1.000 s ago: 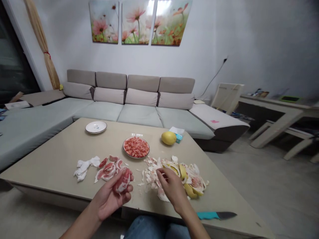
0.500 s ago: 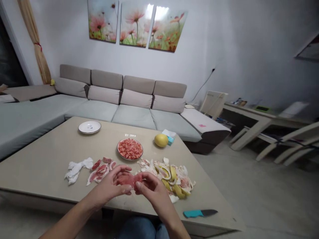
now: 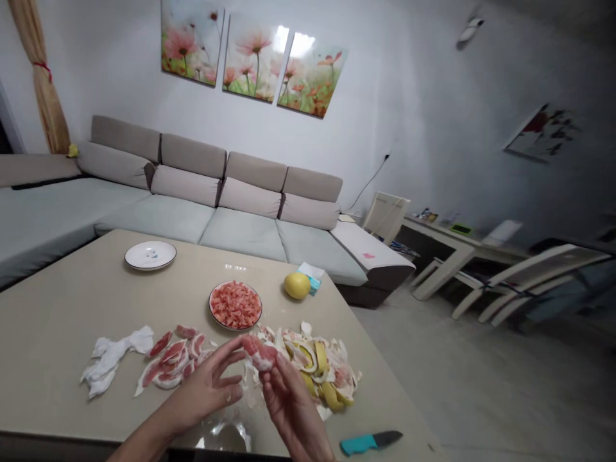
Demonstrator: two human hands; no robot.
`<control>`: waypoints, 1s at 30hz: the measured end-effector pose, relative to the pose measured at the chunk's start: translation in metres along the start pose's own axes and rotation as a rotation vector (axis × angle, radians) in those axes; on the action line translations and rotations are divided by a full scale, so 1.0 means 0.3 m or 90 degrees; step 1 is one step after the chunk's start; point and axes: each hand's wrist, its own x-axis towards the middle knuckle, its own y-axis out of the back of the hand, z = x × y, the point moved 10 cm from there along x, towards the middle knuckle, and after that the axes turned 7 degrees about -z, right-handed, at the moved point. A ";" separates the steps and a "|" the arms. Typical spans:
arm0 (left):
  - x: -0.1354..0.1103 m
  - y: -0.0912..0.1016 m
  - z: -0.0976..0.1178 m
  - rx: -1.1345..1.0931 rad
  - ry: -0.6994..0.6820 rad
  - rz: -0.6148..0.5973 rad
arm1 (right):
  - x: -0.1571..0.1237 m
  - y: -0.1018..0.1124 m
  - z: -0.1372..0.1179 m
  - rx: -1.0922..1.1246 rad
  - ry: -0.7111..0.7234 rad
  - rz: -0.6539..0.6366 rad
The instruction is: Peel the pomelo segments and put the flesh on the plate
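The right hand (image 3: 296, 404) pinches the right end of a red-fleshed citrus segment (image 3: 260, 353) between thumb and fingertips, with the palm turned up – a light hold that probably suits something soft and juicy. The left hand (image 3: 206, 385) has its fingers bent and spread, the uppermost fingertips meeting the segment's left end; whether they grip it or merely steady it, I cannot tell. The segment is held up above the near part of the table (image 3: 81, 308), white membrane showing on its near face, so both hands can get at it from opposite ends. Just beyond the hands is a dark-rimmed plate (image 3: 211, 310) heaped with red pulp pieces (image 3: 235, 305), perhaps set there to be within easy reach of either hand. To the left, other segments (image 3: 173, 359) lie in a loose pile, apart from the peel and membrane scraps (image 3: 320, 369) on the right; that split seems to prevent flesh and waste from mixing. The knife (image 3: 370, 443) lies at the near right, blade pointing right – presumably out of the way of the fingers. A crumpled white tissue (image 3: 115, 359) lies left of the pile. Farther off are a whole yellow fruit (image 3: 297, 285), touching or just beside a tissue pack (image 3: 315, 285), and a white plate (image 3: 139, 255) at the far left.
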 end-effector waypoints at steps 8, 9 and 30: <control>0.051 -0.030 0.143 -0.007 -0.026 0.089 | 0.043 -0.051 0.144 -0.118 -0.115 -0.146; 0.053 -0.030 0.147 -0.007 -0.030 0.092 | 0.044 -0.042 0.111 -0.204 -0.063 -0.139; 0.037 -0.227 0.121 -0.042 0.120 0.049 | -0.314 -0.230 -0.398 -0.959 0.793 0.039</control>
